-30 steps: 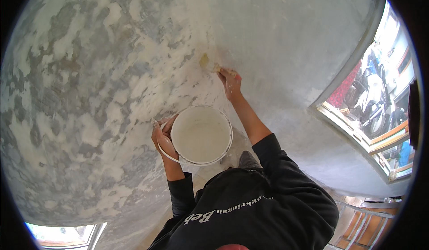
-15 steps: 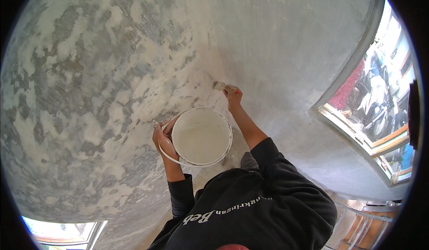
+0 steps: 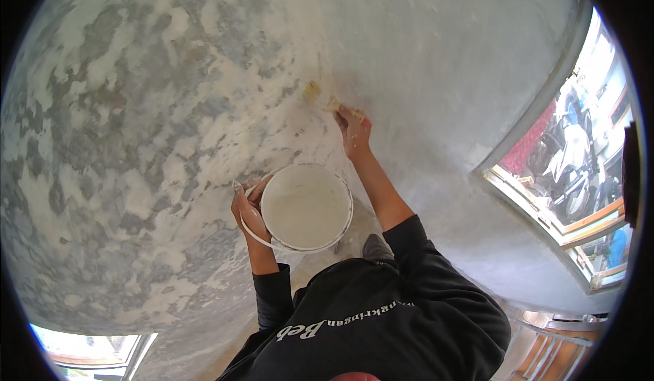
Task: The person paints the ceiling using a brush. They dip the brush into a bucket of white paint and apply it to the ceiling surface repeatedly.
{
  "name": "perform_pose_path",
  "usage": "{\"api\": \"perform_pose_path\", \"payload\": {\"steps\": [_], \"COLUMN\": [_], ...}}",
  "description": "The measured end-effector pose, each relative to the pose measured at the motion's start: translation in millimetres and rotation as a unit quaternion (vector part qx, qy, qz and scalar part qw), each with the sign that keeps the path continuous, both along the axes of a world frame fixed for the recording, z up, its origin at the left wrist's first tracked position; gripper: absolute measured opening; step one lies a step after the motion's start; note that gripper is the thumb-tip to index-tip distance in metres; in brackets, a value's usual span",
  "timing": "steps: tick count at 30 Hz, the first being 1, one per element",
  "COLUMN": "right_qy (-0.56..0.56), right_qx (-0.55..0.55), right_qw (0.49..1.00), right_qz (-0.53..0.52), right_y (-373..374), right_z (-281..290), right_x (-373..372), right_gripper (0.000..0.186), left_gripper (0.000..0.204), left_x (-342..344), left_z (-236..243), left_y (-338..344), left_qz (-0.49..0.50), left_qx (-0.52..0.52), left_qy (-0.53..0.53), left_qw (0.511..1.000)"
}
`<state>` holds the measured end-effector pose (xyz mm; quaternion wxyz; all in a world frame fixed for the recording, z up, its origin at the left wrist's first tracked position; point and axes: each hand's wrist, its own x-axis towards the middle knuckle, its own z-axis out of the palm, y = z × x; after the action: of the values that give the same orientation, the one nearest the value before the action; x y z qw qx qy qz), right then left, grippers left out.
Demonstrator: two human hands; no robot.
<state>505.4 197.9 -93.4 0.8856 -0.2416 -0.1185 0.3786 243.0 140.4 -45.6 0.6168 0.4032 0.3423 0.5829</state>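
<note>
My left hand (image 3: 251,207) is closed on the side of a round white bucket (image 3: 266,234), its fingers by the rim and the loop of the handle near the wrist. Inside the bucket is a pale, off-white liquid (image 3: 306,207). Farther up, my right hand (image 3: 353,127) grips a paintbrush (image 3: 313,93) with yellowish bristles and a red handle end. Its bristles are at the mottled wall (image 3: 197,129), close to the corner; whether they touch it I cannot tell. White specks dot my right hand.
A smoother grey wall (image 3: 443,74) meets the mottled one at the corner. On the right, a window (image 3: 562,224) with a wooden frame shows motorcycles outside. Another window (image 3: 95,350) is at lower left. A metal railing (image 3: 552,347) stands at lower right. My shoe (image 3: 377,247) shows below the bucket.
My right hand has moved up along the corner with the paintbrush, and the yellowish bristles now show more plainly. My left hand and the bucket have hardly moved.
</note>
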Motion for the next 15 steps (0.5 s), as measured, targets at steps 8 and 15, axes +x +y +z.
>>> {"api": "perform_pose_path", "payload": {"steps": [8, 15], "right_qy": [-0.247, -0.054], "right_qx": [-0.230, -0.130], "right_qw": [0.930, 0.990], "right_qz": [-0.143, -0.032], "right_y": [11.0, 19.7], "right_z": [-158.7, -139.8], "right_x": [13.2, -6.7], "right_gripper": [0.009, 0.008], "left_gripper": [0.047, 0.043], "left_x": [-1.2, -2.9], "left_z": [0.0, 0.3], "left_y": [-2.6, -3.3], "left_qz": [0.017, 0.011], "left_qx": [0.016, 0.024], "left_qy": [0.012, 0.021], "left_qw": [1.000, 0.999]}}
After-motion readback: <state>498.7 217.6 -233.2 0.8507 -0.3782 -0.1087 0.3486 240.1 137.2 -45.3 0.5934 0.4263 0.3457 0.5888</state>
